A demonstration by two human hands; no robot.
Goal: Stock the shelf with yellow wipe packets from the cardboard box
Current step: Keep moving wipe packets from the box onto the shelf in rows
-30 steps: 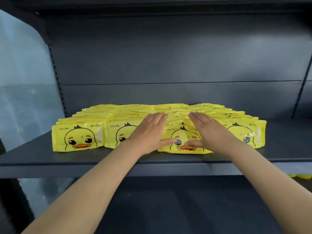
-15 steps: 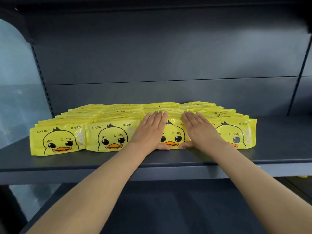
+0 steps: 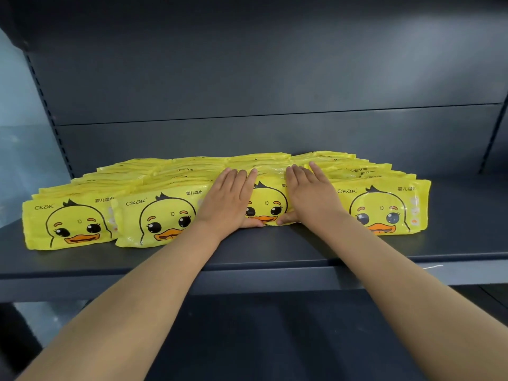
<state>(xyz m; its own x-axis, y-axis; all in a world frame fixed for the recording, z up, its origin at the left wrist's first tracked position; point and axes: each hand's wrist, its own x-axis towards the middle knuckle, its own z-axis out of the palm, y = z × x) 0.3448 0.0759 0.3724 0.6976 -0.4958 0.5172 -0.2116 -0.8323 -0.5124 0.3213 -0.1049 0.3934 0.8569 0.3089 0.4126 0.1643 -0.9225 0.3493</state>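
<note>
Left hand and right hand, fingers straight and flat, press the front packet on the shelf. Beside and behind that packet stand rows of yellow wipe packets: stocking seems well advanced; cardboard box unseen.

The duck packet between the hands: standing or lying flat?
Standing on edge: the packet shows its duck face forward, leaning on the row behind.
</note>
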